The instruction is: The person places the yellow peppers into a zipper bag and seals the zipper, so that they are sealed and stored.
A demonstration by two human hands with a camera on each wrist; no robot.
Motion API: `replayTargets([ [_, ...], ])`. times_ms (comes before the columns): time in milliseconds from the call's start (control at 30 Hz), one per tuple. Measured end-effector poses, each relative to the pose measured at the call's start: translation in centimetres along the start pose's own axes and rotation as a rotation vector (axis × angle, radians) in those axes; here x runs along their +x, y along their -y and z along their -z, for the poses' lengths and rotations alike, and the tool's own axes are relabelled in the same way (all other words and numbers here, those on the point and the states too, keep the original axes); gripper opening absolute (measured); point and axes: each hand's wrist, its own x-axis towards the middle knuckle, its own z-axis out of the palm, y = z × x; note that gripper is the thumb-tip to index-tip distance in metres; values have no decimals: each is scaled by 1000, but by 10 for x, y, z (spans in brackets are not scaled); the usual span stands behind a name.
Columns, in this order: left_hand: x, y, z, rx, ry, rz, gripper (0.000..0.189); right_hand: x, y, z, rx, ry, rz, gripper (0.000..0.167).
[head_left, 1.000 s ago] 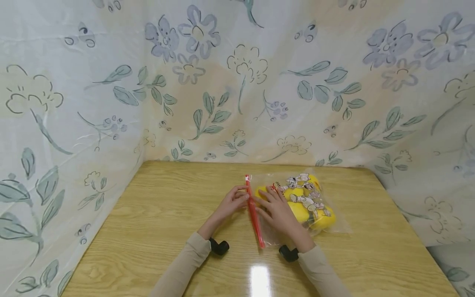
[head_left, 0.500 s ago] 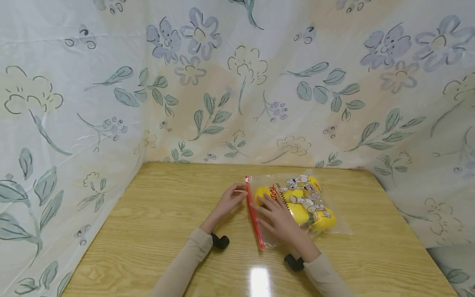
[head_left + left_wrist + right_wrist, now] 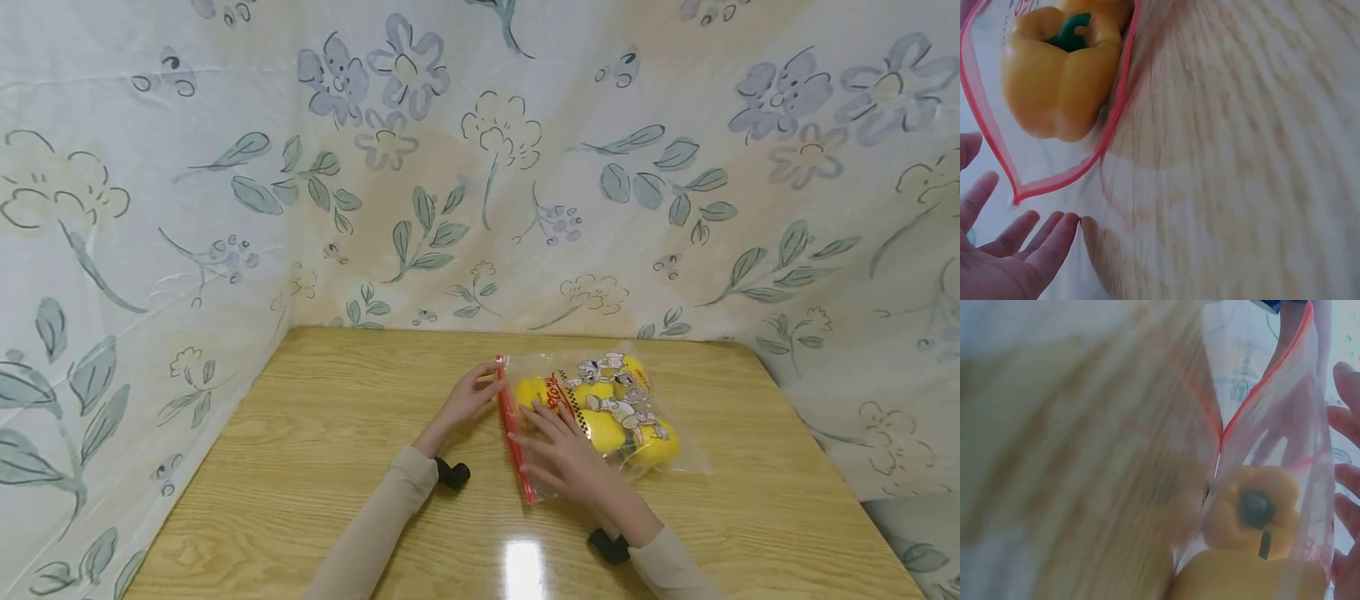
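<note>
A clear zip bag [image 3: 542, 363] with a red zip edge [image 3: 517, 454] and cartoon print lies on the table. Inside are yellow bell peppers [image 3: 600, 392] with green stems; one pepper [image 3: 1060, 75] shows through the bag's parted mouth in the left wrist view. My left hand [image 3: 467, 397] is at the far end of the red edge, fingers loosely spread around the bag's corner [image 3: 1016, 199]. Lying over the printed side, my right hand [image 3: 572, 457] has its fingers spread, with fingertips at the red edge. In the right wrist view its fingers [image 3: 1347, 478] run along the outside of the plastic.
The wooden table [image 3: 345, 400] extends on both sides of the bag. Floral cloth [image 3: 450, 208] hangs behind and at the sides. Black wrist mounts [image 3: 453, 475] sit at both sleeves, close over the tabletop.
My right hand has slid toward the near end of the red edge, uncovering more of the print. My left hand has shifted slightly toward the far end. The bag stays in place.
</note>
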Motion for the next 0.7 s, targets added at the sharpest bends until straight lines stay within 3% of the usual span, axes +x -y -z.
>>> replayTargets([
  [233, 6, -2, -1, -53, -1, 30, 42, -8, 2, 2, 34, 15, 62, 48],
  [400, 9, -5, 2, -89, 5, 62, 42, -11, 3, 4, 28, 66, 62, 61],
  [567, 8, -20, 6, -118, 35, 75, 43, -15, 6, 5, 19, 133, 40, 70],
  [700, 6, -29, 6, -132, 42, 103, 42, -16, 7, 6, 20, 129, 50, 65],
])
